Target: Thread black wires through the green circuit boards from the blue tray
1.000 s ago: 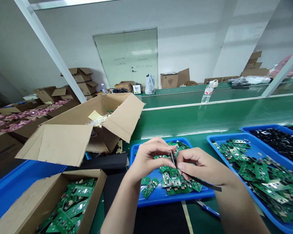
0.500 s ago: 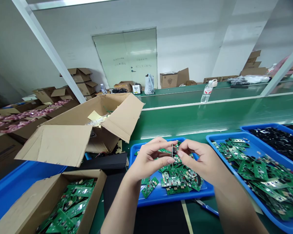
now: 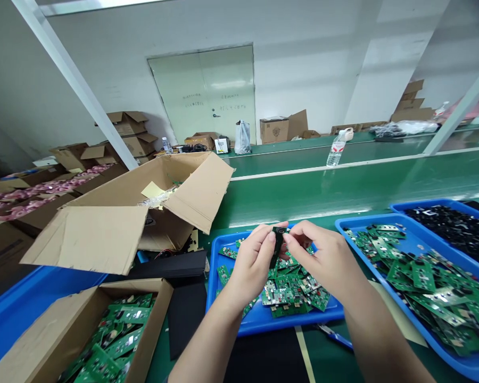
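A small black strip-shaped part [image 3: 278, 247] stands nearly upright between my left hand [image 3: 254, 263] and my right hand [image 3: 323, 259], pinched by the fingertips of both. Below my hands, a blue plastic tray [image 3: 299, 322] holds a loose heap of green circuit boards [image 3: 291, 290]. The heap partly hides the tray floor. My hands hover above the boards and do not touch them.
To the right, a blue tray [image 3: 367, 221] holds more green boards, and another [image 3: 443, 207] holds black parts. A blue-handled tool [image 3: 335, 336] lies by the tray. At left are an open cardboard box [image 3: 104, 239] and a box of boards [image 3: 151, 298]. A green conveyor belt [image 3: 323, 186] runs behind.
My hands have moved closer together and up. The long black strip by my right hand in the oldest frame no longer shows, and a short black part now stands between my fingertips.
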`<state>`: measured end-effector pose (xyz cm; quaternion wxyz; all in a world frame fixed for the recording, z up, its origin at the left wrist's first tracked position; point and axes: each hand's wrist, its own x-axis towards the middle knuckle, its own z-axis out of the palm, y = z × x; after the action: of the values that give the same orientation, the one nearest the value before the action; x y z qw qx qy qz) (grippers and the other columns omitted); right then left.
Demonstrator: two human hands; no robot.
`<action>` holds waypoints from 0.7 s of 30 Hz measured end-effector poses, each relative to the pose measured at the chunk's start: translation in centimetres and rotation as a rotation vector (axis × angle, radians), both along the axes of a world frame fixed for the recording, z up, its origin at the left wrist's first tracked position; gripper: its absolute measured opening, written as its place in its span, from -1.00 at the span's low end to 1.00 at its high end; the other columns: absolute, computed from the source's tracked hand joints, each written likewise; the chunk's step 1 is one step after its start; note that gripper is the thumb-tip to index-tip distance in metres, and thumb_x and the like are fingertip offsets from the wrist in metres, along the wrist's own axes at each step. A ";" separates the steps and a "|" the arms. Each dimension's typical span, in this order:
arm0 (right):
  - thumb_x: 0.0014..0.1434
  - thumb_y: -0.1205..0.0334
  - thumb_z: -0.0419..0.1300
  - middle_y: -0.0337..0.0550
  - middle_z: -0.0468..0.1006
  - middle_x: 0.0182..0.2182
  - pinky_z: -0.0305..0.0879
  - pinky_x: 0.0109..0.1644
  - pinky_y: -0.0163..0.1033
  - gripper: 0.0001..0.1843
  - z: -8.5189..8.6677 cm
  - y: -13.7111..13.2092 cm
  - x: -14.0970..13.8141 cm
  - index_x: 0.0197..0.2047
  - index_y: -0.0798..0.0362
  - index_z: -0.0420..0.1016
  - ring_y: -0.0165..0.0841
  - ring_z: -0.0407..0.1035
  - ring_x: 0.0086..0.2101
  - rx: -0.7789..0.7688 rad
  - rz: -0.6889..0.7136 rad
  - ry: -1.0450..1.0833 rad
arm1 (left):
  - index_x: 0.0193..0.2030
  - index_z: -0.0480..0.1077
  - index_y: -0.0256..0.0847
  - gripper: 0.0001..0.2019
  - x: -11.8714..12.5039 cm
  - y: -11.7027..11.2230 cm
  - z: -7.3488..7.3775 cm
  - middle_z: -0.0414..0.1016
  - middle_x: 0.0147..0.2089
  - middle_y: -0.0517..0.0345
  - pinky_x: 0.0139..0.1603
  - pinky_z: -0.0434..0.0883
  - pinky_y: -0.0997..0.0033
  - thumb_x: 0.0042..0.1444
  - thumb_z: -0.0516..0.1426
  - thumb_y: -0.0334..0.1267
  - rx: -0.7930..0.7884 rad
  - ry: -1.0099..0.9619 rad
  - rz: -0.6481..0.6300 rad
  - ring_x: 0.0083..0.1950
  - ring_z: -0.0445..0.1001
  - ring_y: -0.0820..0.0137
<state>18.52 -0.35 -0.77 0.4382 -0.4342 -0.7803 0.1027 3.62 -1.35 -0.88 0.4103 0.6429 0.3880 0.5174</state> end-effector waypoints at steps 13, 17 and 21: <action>0.18 0.09 0.16 -0.08 0.61 -0.29 0.45 -0.22 -0.20 -0.70 -0.7 1.0 0.7 -0.06 0.06 0.45 -0.26 0.52 -0.29 0.037 -0.009 0.174 | -0.01 0.46 -0.27 -0.61 0.0 0.3 -0.4 0.41 -0.38 0.13 -0.55 0.31 0.58 0.19 0.04 -0.04 -0.193 -0.245 -0.024 -0.54 0.32 0.57; 0.23 0.21 0.11 -0.12 0.62 -0.31 0.44 -0.22 -0.22 -0.84 -0.4 1.0 0.8 -0.24 0.02 0.52 -0.29 0.52 -0.31 0.114 0.040 0.151 | 0.00 0.46 -0.27 -0.58 -0.1 0.4 -0.5 0.42 -0.37 0.12 -0.55 0.32 0.57 0.17 0.06 -0.01 -0.195 -0.255 -0.020 -0.54 0.31 0.57; 0.24 0.27 0.10 -0.14 0.61 -0.38 0.41 -0.26 -0.25 -0.84 -0.4 1.3 0.7 -0.30 0.03 0.50 -0.31 0.50 -0.36 0.223 0.010 0.121 | 0.03 0.45 -0.29 -0.54 -0.1 0.3 -0.1 0.42 -0.39 0.13 -0.60 0.27 0.59 0.12 0.11 0.01 -0.219 -0.243 -0.020 -0.54 0.29 0.57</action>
<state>19.26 0.91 -1.16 0.5295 -0.3718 -0.7612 0.0434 3.54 -1.09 -0.98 0.5271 0.5306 0.3832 0.5420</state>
